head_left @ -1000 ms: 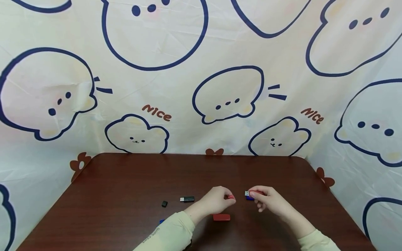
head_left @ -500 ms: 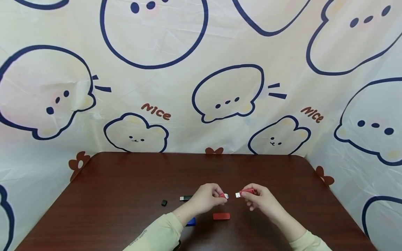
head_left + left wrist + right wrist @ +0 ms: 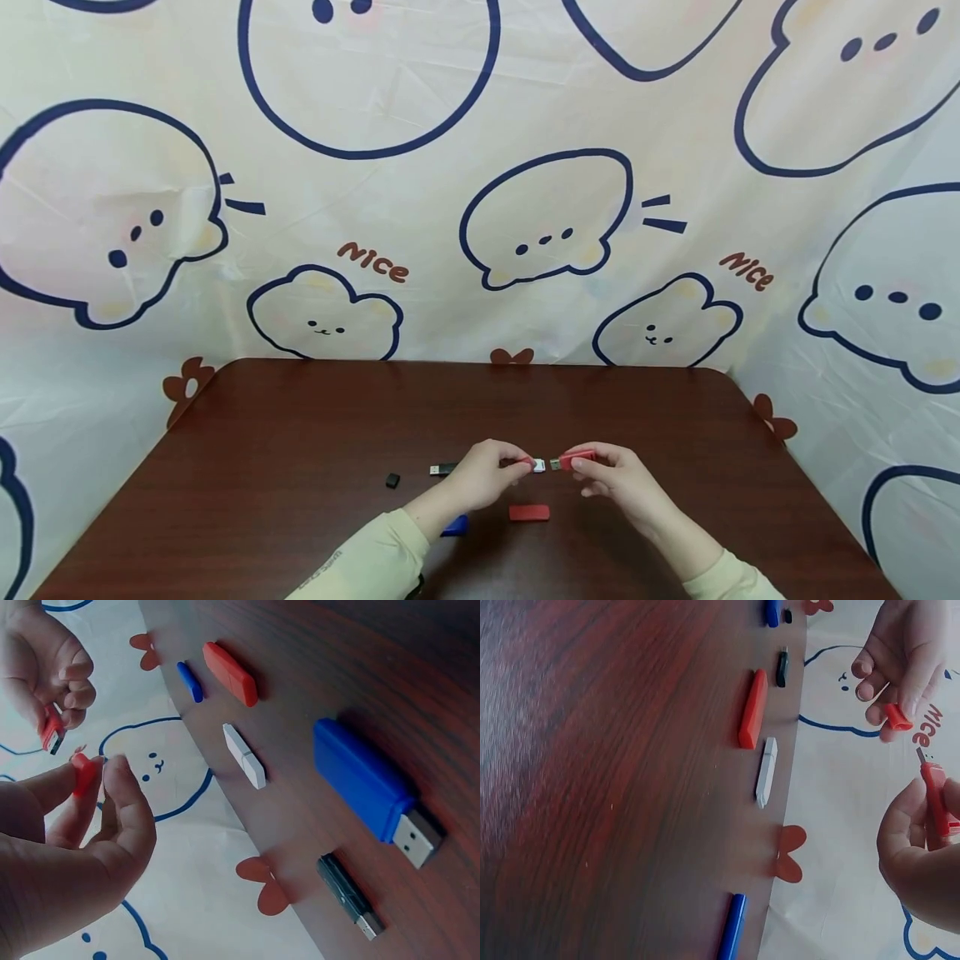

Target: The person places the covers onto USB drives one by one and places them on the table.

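Between thumb and fingers my left hand (image 3: 483, 473) pinches a small red cap (image 3: 898, 717), its hollow end facing the other hand. My right hand (image 3: 618, 477) grips a red USB flash drive (image 3: 935, 799) whose bare metal plug points at the cap. Both are held above the table, with a small gap between plug and cap. A white USB stick (image 3: 244, 756) lies on the table behind them, partly covered by my left hand in the head view. Nearer to me lies a red capped stick (image 3: 529, 513).
A black USB drive (image 3: 350, 896) lies uncapped on the brown table (image 3: 300, 433), its small black cap (image 3: 392, 481) to its left. An uncapped blue USB drive (image 3: 367, 780) lies by my left forearm. Another blue stick (image 3: 733, 927) sits toward the right. A printed cloth (image 3: 420, 208) hangs behind.
My right hand has moved left with the red drive, bringing its plug near the cap. My left hand has shifted slightly left, uncovering part of the white stick and the blue drive.
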### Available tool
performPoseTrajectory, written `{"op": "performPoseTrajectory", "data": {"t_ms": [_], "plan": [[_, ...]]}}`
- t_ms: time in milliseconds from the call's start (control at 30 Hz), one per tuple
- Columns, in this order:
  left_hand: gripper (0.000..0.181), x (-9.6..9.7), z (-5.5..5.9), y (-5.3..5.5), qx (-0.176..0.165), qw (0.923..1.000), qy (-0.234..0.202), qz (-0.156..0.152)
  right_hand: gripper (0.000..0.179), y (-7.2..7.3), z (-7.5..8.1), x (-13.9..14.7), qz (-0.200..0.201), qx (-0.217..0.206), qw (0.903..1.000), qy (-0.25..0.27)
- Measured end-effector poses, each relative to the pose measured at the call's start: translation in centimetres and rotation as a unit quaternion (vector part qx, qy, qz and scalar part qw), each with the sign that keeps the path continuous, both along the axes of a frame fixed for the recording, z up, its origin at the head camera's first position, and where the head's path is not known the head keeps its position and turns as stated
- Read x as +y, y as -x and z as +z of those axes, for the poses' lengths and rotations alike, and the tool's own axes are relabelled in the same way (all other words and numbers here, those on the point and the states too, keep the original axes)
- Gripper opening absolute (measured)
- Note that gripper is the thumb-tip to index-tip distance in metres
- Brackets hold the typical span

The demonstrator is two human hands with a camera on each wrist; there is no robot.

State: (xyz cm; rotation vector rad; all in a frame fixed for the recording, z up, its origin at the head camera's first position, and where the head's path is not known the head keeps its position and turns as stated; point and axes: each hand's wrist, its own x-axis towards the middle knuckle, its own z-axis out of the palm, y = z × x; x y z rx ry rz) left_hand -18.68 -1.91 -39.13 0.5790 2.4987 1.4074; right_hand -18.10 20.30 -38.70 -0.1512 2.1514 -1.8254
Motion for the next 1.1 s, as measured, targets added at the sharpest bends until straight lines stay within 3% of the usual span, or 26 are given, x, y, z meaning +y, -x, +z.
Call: {"op": "performPoseTrajectory", "data": {"t_ms": [133, 400, 667, 867, 1100], "plan": [[0.015, -0.1, 0.0, 0.0, -0.018, 0.9997, -0.018, 0.003, 0.032, -0.1, -0.1, -0.2, -0.004, -0.009, 0.9999, 0.003], [0.013, -0.4, -0.2, 0.1, -0.049, 0.9959, -0.064, 0.041, 0.029, -0.2, -0.1, -0.5, -0.003, -0.007, 0.9999, 0.011], [0.015, -0.6, 0.0, 0.1, -0.081, 0.9916, -0.097, 0.029, 0.029, -0.3, -0.3, -0.7, 0.001, -0.011, 0.9997, 0.024], [0.019, -0.8, 0.3, 0.0, -0.115, 0.9840, -0.129, 0.041, 0.027, -0.3, -0.3, -1.2, 0.001, -0.008, 0.9993, 0.037], [0.021, -1.3, 0.4, -0.1, -0.119, 0.9817, -0.143, 0.040, 0.027, -0.5, -0.1, -1.7, -0.001, -0.013, 0.9993, 0.036]]}}
